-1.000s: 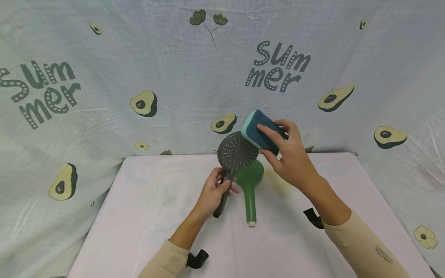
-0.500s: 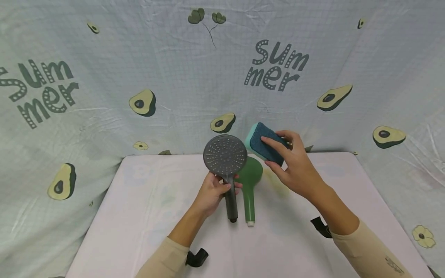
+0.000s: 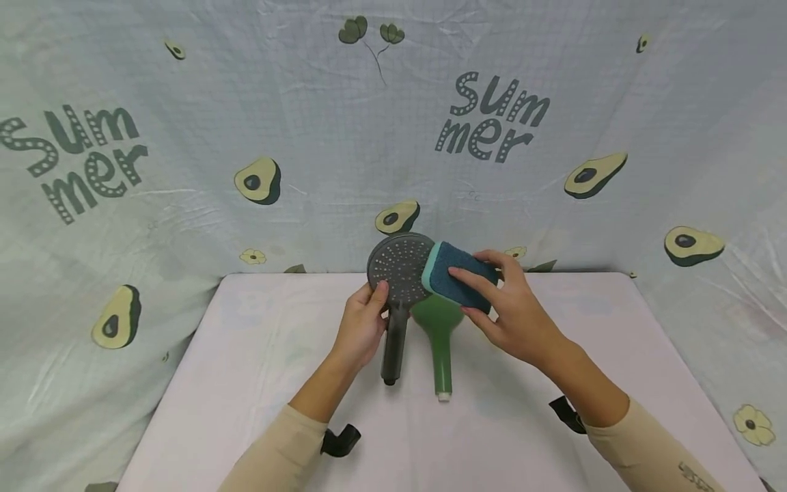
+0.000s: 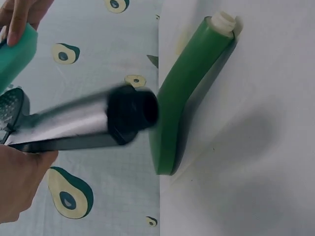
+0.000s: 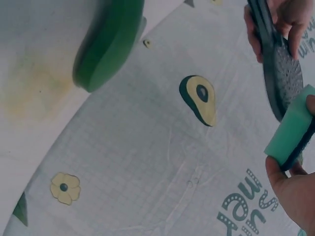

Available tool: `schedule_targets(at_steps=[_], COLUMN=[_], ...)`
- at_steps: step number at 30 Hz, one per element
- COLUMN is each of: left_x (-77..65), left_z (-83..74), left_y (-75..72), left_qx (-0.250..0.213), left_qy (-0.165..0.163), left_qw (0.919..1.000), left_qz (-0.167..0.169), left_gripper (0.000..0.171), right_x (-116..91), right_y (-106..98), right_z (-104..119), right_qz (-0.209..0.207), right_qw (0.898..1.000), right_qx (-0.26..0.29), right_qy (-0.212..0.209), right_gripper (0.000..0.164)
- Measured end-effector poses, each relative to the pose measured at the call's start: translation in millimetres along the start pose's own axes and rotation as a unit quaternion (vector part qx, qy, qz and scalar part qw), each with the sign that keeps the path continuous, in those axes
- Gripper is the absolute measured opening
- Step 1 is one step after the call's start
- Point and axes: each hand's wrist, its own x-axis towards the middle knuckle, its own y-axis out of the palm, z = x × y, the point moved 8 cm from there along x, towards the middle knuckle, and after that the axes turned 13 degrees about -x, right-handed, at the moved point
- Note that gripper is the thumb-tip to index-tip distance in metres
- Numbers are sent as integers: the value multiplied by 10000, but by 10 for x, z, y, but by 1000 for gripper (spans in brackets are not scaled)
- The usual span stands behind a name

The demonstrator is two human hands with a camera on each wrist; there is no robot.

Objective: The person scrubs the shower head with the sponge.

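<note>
My left hand [image 3: 363,324] grips a dark grey shower head [image 3: 393,342] near its neck, thumb on the edge of the nozzle face. It is held up above the table with the round, dotted face toward the head camera. In my right hand [image 3: 513,314] is a sponge [image 3: 464,277], turquoise with a dark blue scouring side, pinched between thumb and fingers. The sponge's turquoise side [image 5: 290,128] lies against the right part of the nozzle face in the right wrist view. Below and behind them, a green shower head [image 3: 441,348] lies on the table, its upper part partly covered by the sponge.
A pale table [image 3: 246,383] spreads under both arms, its far edge meeting a hanging cloth [image 3: 307,137] printed with avocados and lettering. Black straps or mounts [image 3: 341,441] show at both forearms. A faint yellowish stain [image 5: 39,88] marks the tabletop by the green shower head.
The left hand's hold has shifted up from the handle to the neck of the grey shower head. The sponge, clear of the face half a second ago, has come left and down onto it.
</note>
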Motion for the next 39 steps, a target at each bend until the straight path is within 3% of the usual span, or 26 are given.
schedule_targets(at_steps=[6,15,20,26,32,39], left_x=[63,171,218,294,371,436], left_z=[-188,-404,-512,-628,-759,-846], left_y=[66,245,315,361,318,259], left_qx=[91,28,147,292,624,726], left_qy=[168,161,227,488,786,850], left_qw=[9998,9995,9992,9982,9949,9929], left_qz=[-44,264,297,203,-125,-419], left_gripper=[41,46,45,42,35,32], right_x=[25,127,205,219,94,-144], right_y=[-45,-31,-2,48,133,183], right_z=[54,132,149,223,448,781], right_qz=[-378,-663,-391,-134,451,839], right_qw=[9987,9935,9938,9962,9926,9760], right_qx=[-165,-748,-955,-733,-395,-192], right_qy=[-290,-545,-412,-462,-1060,-1998], right_gripper=[69,73,72,67,71,76])
